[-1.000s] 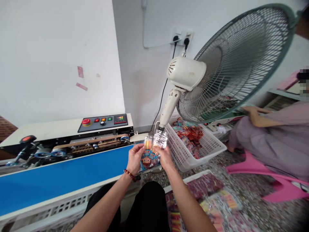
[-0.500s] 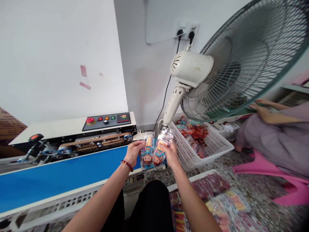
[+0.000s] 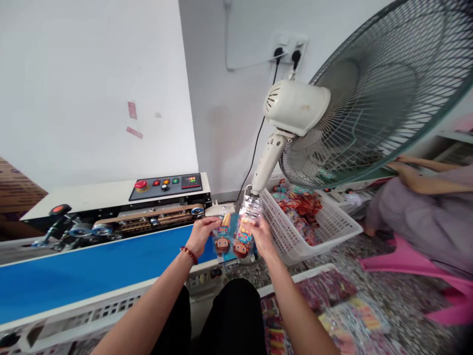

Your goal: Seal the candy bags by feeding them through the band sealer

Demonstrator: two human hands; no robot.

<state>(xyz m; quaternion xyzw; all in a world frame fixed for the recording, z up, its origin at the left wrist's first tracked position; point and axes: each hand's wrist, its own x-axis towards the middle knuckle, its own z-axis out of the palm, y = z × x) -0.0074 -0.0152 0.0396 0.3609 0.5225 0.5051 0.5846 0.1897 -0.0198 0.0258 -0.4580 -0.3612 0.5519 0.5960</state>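
My left hand pinches a small clear plastic packet printed with a cartoon face and yellow sticks. In my right hand is a similar packet, with its shiny upper end pointing away from me. Both packets hang over the right end of the blue conveyor belt. Beyond the belt stands the sealing machine, whose panel has a red stop button and a lit display. A beaded bracelet is on my left wrist.
A white basket of packets stands right of my hands, beneath a large fan. More bagged packets lie in a low tray by my right arm. Another person sits at the far right by a pink stool.
The two packets, close together before, are now apart, with a gap between them. My left hand has shifted slightly left. The whole view has moved a little.
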